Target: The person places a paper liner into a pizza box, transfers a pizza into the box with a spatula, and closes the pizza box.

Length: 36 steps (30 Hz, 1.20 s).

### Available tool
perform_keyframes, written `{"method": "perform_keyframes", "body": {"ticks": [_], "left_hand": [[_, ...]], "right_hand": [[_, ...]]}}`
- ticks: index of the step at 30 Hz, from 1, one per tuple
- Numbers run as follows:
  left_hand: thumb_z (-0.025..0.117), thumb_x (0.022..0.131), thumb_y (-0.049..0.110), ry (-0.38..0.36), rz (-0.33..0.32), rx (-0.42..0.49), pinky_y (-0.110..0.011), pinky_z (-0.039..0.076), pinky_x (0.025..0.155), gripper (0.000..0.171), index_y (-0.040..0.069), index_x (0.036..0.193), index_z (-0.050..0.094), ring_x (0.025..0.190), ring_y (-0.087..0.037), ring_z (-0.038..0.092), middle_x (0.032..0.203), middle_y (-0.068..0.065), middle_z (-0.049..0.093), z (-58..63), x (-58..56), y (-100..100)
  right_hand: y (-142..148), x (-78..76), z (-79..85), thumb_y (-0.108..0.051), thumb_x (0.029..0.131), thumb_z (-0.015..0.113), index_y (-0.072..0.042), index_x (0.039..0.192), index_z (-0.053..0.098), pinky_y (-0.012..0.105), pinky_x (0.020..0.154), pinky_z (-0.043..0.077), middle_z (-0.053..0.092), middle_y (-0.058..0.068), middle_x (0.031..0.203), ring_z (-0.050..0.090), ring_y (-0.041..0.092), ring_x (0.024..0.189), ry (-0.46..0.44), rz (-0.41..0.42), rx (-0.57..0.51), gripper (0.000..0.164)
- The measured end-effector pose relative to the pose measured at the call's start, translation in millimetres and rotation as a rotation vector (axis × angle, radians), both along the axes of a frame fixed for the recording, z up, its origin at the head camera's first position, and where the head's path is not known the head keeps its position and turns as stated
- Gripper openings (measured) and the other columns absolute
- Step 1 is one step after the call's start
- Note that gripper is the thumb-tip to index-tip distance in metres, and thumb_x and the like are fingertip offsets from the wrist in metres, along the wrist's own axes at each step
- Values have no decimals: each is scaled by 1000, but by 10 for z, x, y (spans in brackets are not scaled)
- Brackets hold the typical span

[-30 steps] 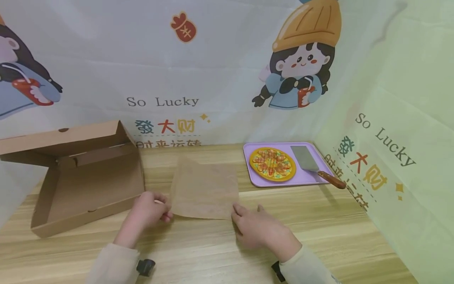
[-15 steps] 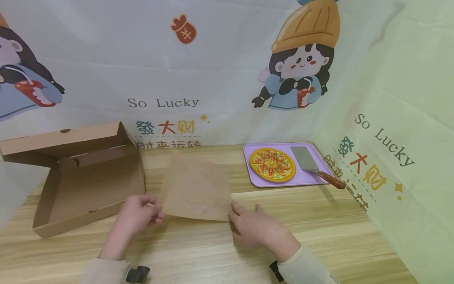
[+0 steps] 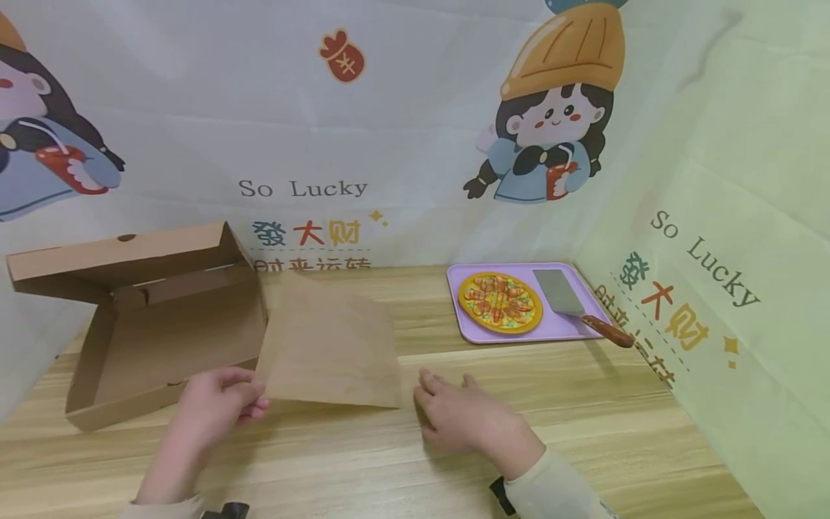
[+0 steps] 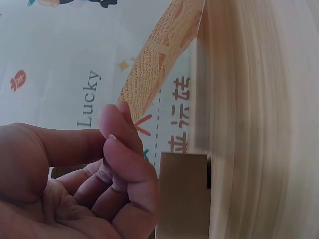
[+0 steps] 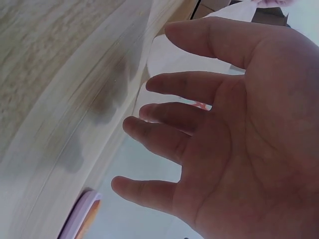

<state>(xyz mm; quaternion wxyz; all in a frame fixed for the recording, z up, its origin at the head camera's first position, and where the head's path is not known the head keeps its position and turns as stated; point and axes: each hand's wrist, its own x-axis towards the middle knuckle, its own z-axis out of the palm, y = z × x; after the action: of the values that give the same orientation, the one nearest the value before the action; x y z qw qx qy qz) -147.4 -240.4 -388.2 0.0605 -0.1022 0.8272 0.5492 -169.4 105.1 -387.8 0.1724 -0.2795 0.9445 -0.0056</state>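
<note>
My left hand (image 3: 220, 398) pinches the near left corner of a sheet of brown paper (image 3: 331, 353) between thumb and forefinger. Seen from the left wrist, the paper (image 4: 154, 57) rises from the fingertips and shows small print on its underside. To its left stands an open cardboard box (image 3: 188, 339), and the sheet's left edge comes close to the box's right wall. My right hand (image 3: 476, 425) hovers right of the paper, apart from it. In the right wrist view its fingers are spread and hold nothing.
A lilac tray (image 3: 467, 337) lies at the back right, bearing a toy pizza (image 3: 499, 303) and a spatula (image 3: 560, 292) whose wooden handle juts over the tray's edge. Printed cloth (image 3: 415, 144) walls the back and right of the wooden table (image 3: 363, 461).
The left hand has drawn the brown paper leftward toward the box. The right hand, which was at the paper's near right corner, has stayed nearly in place and is now apart from it.
</note>
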Motion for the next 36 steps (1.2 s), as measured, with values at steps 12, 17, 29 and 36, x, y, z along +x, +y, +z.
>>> {"method": "perform_keyframes", "body": {"ticks": [12,17,29,36], "left_hand": [[53,111,11,-32,46,-20,-19,64,76,55,-24,150,36,80,-3,74,92,4,78,41,219,-433],[52,112,12,-16,73,-25,-19,64,75,55,-25,149,37,79,1,72,89,10,76,61,247,-583],[50,113,20,38,148,-74,-19,63,70,57,-24,148,39,76,2,71,81,22,74,76,295,-1020],[47,114,20,20,209,-65,-17,63,69,58,-27,148,35,73,3,70,78,25,71,53,308,-1266]], "right_hand": [[-37,5,9,-54,107,56,-15,164,43,71,128,29,26,11,178,34,33,163,42,20,-66,70],[-110,-8,21,-58,108,51,-18,165,40,68,130,27,24,9,178,31,30,164,48,45,-69,71],[-488,-78,2,-60,109,46,-22,168,34,67,131,28,22,6,179,30,24,165,63,157,-54,71],[-866,-114,-38,-61,110,43,-25,167,35,66,130,31,24,3,179,33,22,163,118,257,-27,68]]}}
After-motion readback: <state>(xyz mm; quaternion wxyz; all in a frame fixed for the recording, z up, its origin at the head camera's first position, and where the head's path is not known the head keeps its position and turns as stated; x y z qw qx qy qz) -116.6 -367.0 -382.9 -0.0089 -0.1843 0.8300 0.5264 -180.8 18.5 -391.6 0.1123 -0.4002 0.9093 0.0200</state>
